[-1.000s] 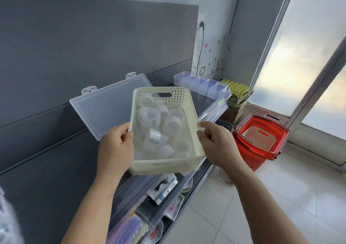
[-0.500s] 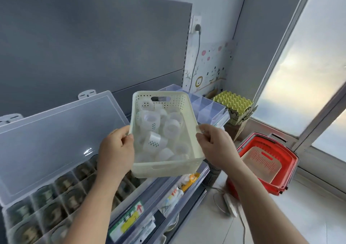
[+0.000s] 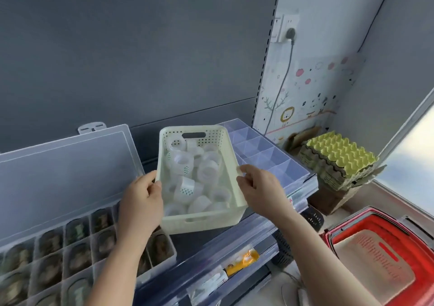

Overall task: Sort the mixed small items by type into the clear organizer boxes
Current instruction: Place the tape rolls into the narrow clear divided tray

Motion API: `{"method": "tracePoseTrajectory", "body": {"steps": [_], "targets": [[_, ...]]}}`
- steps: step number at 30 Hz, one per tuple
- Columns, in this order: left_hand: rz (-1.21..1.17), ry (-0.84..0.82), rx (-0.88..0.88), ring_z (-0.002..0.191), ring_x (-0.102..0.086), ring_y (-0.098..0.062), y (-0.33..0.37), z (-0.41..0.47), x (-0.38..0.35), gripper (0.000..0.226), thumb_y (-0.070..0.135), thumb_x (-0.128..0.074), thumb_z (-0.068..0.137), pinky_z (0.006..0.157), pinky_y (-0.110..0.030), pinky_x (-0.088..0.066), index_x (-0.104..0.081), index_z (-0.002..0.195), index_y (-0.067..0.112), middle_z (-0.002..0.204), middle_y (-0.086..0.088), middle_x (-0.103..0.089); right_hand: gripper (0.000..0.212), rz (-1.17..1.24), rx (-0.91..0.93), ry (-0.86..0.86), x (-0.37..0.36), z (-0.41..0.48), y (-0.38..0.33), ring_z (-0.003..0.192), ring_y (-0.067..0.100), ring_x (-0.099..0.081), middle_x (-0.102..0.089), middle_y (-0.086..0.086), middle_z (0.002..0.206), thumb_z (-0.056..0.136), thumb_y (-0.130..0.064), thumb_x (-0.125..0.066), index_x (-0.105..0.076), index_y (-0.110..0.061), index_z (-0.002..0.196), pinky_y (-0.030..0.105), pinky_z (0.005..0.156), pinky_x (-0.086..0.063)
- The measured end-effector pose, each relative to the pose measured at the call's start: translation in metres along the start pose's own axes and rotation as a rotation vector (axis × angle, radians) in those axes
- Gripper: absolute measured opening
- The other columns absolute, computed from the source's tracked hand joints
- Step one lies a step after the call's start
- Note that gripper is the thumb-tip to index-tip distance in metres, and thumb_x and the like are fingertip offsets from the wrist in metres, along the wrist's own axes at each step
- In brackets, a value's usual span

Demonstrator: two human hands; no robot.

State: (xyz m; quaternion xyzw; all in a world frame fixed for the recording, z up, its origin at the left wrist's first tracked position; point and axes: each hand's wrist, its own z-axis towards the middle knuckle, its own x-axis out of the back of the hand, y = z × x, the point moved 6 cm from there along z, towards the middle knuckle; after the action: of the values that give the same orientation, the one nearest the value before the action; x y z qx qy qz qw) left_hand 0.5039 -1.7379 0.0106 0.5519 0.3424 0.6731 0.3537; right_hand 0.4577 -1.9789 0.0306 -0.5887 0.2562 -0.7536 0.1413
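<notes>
I hold a cream perforated basket (image 3: 230,162) above the shelf, tilted slightly toward me. Several clear tape rolls (image 3: 206,171) lie loose inside it. My left hand (image 3: 141,202) grips the basket's left wall, and my right hand (image 3: 260,188) pinches its right rim. To the left stands a clear organizer box (image 3: 77,256) with its lid (image 3: 65,171) raised; its compartments hold dark brownish items. Behind the basket to the right lies a second clear organizer box (image 3: 265,155) with bare compartments.
A grey back panel rises behind the shelf. Stacked egg trays (image 3: 338,157) sit at the right end. A red shopping basket (image 3: 385,258) with a beige tray in it stands on the floor at lower right. Packaged goods lie on the lower shelf (image 3: 225,275).
My view has shifted right and down, so both organizer boxes show more fully. The basket stays held in both hands and sits a little lower over the shelf.
</notes>
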Motion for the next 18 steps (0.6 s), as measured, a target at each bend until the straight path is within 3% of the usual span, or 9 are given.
{"method": "tracePoseTrajectory", "body": {"steps": [4, 9, 14, 18], "targets": [[0.058, 0.149, 0.069, 0.093, -0.058, -0.022, 0.003, -0.008, -0.009, 0.03, 0.01, -0.046, 0.097, 0.073, -0.031, -0.043, -0.063, 0.121, 0.014, 0.107, -0.001, -0.064, 0.018, -0.038, 0.124, -0.113, -0.011, 0.027, 0.016, 0.056, 0.022, -0.035, -0.038, 0.002, 0.056, 0.091, -0.016, -0.045, -0.042, -0.009, 0.074, 0.033, 0.05, -0.029], [0.195, 0.257, 0.075, 0.073, -0.052, -0.02, 0.015, -0.016, -0.018, 0.023, 0.004, -0.045, 0.095, 0.057, -0.029, -0.038, -0.066, 0.103, 0.007, 0.084, -0.003, -0.06, 0.027, 0.002, 0.205, -0.199, -0.022, 0.052, 0.029, 0.058, 0.024, -0.034, -0.035, -0.002, 0.056, 0.091, -0.015, -0.045, -0.032, -0.017, 0.067, 0.034, 0.051, -0.028], [0.244, 0.279, 0.149, 0.079, -0.055, -0.021, 0.011, -0.017, -0.025, 0.03, 0.008, -0.045, 0.097, 0.065, -0.028, -0.039, -0.062, 0.122, 0.01, 0.097, -0.004, -0.064, 0.035, 0.012, 0.293, -0.249, -0.031, 0.071, 0.031, 0.058, 0.023, -0.037, -0.036, -0.004, 0.058, 0.092, -0.017, -0.045, -0.026, -0.022, 0.064, 0.03, 0.048, -0.026], [0.292, 0.289, 0.193, 0.083, -0.055, -0.02, 0.001, -0.013, -0.032, 0.029, 0.007, -0.044, 0.097, 0.064, -0.025, -0.035, -0.063, 0.119, 0.009, 0.097, -0.001, -0.063, 0.024, 0.007, 0.331, -0.283, -0.049, 0.08, 0.038, 0.059, 0.024, -0.04, -0.038, -0.003, 0.058, 0.093, -0.019, -0.044, -0.033, -0.018, 0.072, 0.031, 0.047, -0.026]]}}
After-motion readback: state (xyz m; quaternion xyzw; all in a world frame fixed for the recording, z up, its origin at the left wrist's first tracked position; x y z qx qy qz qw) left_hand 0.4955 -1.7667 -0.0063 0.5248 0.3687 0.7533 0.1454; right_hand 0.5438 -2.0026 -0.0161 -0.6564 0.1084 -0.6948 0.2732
